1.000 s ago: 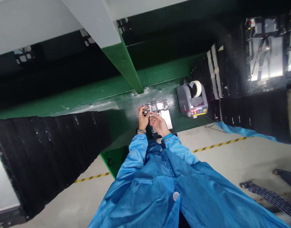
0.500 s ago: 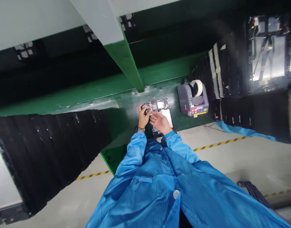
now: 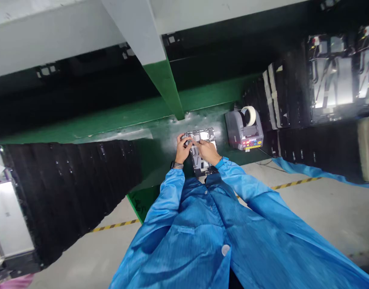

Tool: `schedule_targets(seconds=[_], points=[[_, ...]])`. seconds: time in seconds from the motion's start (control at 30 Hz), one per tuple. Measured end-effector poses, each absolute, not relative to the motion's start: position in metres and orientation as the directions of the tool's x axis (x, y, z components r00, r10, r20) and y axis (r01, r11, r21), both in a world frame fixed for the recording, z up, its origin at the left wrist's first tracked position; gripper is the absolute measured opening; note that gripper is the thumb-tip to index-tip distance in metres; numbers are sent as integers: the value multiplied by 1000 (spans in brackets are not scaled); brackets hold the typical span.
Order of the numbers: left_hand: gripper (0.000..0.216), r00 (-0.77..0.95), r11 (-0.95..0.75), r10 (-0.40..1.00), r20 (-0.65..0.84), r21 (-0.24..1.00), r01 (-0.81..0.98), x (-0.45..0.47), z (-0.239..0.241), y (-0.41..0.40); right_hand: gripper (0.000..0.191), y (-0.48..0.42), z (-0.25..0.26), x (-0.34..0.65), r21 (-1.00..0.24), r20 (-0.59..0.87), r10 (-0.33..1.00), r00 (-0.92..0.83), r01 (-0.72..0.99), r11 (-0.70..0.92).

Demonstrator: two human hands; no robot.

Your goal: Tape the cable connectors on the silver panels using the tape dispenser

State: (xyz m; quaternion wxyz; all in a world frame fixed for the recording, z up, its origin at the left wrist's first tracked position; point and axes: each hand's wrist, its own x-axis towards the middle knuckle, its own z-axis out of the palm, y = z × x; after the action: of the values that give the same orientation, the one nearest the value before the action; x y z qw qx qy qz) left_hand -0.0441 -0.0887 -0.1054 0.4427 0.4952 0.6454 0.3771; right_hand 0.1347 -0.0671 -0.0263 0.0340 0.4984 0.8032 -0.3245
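A flat electronic device chassis (image 3: 202, 163) with bare inner parts, silver and black, lies on the green bench at its front edge. Over its upper left corner is my left hand (image 3: 182, 149), fingers curled and thumb drawn in toward the fingertips. My right hand (image 3: 208, 152) reaches across the middle of the chassis from the right. Its fingers are bent together, and their tips meet those of the left hand. Whatever lies between the fingertips is too small to make out.
A grey tape dispenser (image 3: 243, 129) with a roll of pale tape stands to the right. Stacked black panels (image 3: 72, 192) fill the left side, and more dark trays (image 3: 329, 146) the right. A green and white post (image 3: 163, 76) rises behind the chassis.
My right hand has turned from a half-open, palm-showing pose to back-up with bent fingers over the chassis. The left hand stays at the corner. The view has shifted slightly.
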Motion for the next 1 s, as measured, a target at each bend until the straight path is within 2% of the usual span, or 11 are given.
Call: schedule_targets(seconds=[0.1,0.17,0.23,0.33,0.43,0.53,0.67,0.73,0.8,0.9,1.0], points=[[23,-90,185,982,-164,921,343,-47,-107,-87,67,-66,-25,135,-309,-453,695,-558,830,465],[23,-82,167,986,-147,918,360,-47,-107,-86,64,-66,-25,135,-283,-447,678,-584,811,512],[22,-84,161,987,-139,914,372,-46,-106,-86,60,-65,-25,140,-326,-418,678,-605,796,509],[19,-77,161,987,-142,903,398,-46,-103,-82,55,-70,-29,158,-438,-314,816,-486,836,330],[15,-54,161,987,-152,885,436,-48,-100,-74,52,-91,-40,181,-527,-170,980,-106,850,0],[20,-55,174,985,-166,891,418,-49,-99,-72,55,-121,-57,195,-633,-119,982,150,750,-191],[60,-250,345,927,-279,895,281,-31,-93,-105,56,-155,-78,199,-757,-236,959,159,589,-284],[65,-312,452,874,-372,858,244,-10,-87,-138,55,-167,-82,200,-769,-273,949,157,557,-314],[70,-278,511,851,-445,822,251,14,-78,-171,58,-176,-79,201,-764,-292,940,179,547,-342],[86,-303,563,815,-495,800,207,35,-66,-206,64,-185,-66,196,-764,-292,936,196,541,-352],[83,-411,605,764,-497,773,189,12,-58,-217,65,-187,-53,167,-801,-290,951,110,516,-304]])
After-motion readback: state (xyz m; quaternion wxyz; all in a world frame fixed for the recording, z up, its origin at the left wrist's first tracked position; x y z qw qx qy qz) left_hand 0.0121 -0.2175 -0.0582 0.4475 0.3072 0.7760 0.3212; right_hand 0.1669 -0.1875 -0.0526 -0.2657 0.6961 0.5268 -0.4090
